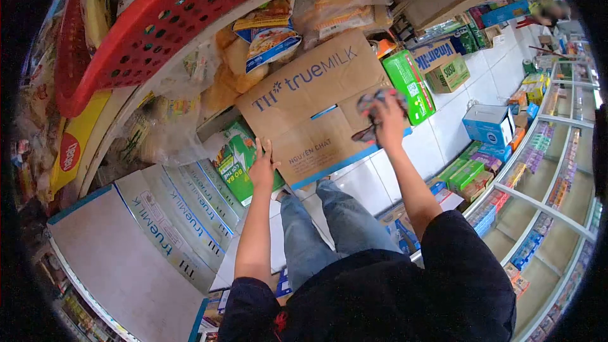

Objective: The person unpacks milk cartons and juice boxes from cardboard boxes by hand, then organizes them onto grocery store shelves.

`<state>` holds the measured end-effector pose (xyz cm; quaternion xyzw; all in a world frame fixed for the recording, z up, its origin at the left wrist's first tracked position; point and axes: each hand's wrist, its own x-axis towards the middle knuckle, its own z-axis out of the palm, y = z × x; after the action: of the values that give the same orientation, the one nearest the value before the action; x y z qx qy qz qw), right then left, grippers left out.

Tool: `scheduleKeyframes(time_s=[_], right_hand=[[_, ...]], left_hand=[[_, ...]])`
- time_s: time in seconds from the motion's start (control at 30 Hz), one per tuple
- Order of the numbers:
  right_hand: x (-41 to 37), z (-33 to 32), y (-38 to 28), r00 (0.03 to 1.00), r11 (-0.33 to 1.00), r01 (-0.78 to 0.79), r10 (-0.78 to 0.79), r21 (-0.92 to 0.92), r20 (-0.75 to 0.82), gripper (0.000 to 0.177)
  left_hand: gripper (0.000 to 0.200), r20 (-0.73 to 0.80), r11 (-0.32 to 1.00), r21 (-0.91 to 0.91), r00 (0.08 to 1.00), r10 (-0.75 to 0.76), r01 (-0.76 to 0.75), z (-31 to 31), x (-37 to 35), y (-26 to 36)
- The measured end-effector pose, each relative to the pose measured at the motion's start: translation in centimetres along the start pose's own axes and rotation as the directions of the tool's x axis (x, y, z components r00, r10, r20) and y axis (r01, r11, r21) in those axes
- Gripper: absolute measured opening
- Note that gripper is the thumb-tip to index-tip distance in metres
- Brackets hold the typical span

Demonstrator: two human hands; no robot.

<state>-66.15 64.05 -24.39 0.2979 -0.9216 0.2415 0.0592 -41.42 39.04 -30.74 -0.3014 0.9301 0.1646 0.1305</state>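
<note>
A brown cardboard carton (316, 88) printed "TH true MILK" stands in front of my legs, its broad printed face turned up toward me. My left hand (263, 166) rests at the carton's left edge with its visible fingers stretched out and apart. A crumpled dark cloth with red patches (366, 134) is bunched in my right hand (387, 121), over the carton's right part. Motion blurs that cloth slightly, and my fingers are partly lost in it. Beside my left hand is a green pack (237, 161), partly behind the carton.
Flattened or stacked TH true MILK cartons (183, 215) are at the lower left. A red perforated basket (164, 25) overhangs the upper left. Right of the carton stands a green box (408, 85). A blue-and-white box (487, 125) sits on the tiles before a glass display case (532, 196).
</note>
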Motion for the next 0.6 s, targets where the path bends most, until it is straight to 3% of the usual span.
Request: scheduleKeyframes(time_s=[0.1,0.17,0.2,0.23,0.27,0.3,0.33,0.4,0.5,0.6], right_hand=[[0.2,-0.2,-1.5,0.990,0.989,-0.110,0.100,-0.103,-0.102,0.037],[-1.9,4.8,-2.3,0.989,0.991,-0.132,0.132,0.003,-0.071,0.034],[-3.4,6.1,-4.4,0.990,0.992,-0.104,0.095,0.073,0.106,0.032],[-5.5,9.8,-5.7,0.926,0.968,-0.220,0.168,0.121,0.339,0.030],[-7.1,9.5,-9.6,0.961,0.993,0.049,-0.075,0.104,0.264,0.035],[-7.1,8.0,-13.8,0.815,0.979,-0.132,0.019,0.154,0.579,0.041],[-10.7,11.8,-14.5,0.855,0.940,-0.070,-0.116,0.334,0.505,0.045],[-12.7,10.8,-18.2,0.914,0.928,0.066,-0.203,0.368,0.350,0.044],[-12.4,8.2,-16.3,0.902,0.917,0.143,-0.275,0.372,0.332,0.031],[-9.7,5.9,-10.1,0.882,0.934,0.158,-0.279,0.320,0.379,0.039]], left_hand=[[0.082,-0.031,1.000,0.014,0.999,0.019,-0.019,0.5,-0.1,-0.4],[0.083,-0.076,0.999,0.005,0.996,0.047,-0.046,0.3,-0.1,-0.6],[0.083,-0.083,0.997,-0.001,0.994,0.070,-0.071,0.4,-0.1,-0.5],[0.082,0.001,1.000,-0.001,1.000,0.028,-0.028,-0.3,-0.1,-0.2],[0.082,0.087,1.000,0.000,0.996,-0.010,0.010,-1.0,0.0,0.2],[0.082,0.072,1.000,-0.012,0.997,0.013,-0.012,-0.6,0.1,0.0],[0.080,0.090,1.000,0.026,0.996,0.015,-0.018,-0.4,0.0,-0.5],[0.079,0.099,0.998,0.056,0.995,0.024,-0.030,-0.1,0.1,-0.4],[0.074,0.112,0.999,0.035,0.994,-0.003,-0.001,-1.3,-0.1,0.2],[0.073,0.123,0.999,0.052,0.992,0.004,-0.010,-0.9,0.1,0.1]])
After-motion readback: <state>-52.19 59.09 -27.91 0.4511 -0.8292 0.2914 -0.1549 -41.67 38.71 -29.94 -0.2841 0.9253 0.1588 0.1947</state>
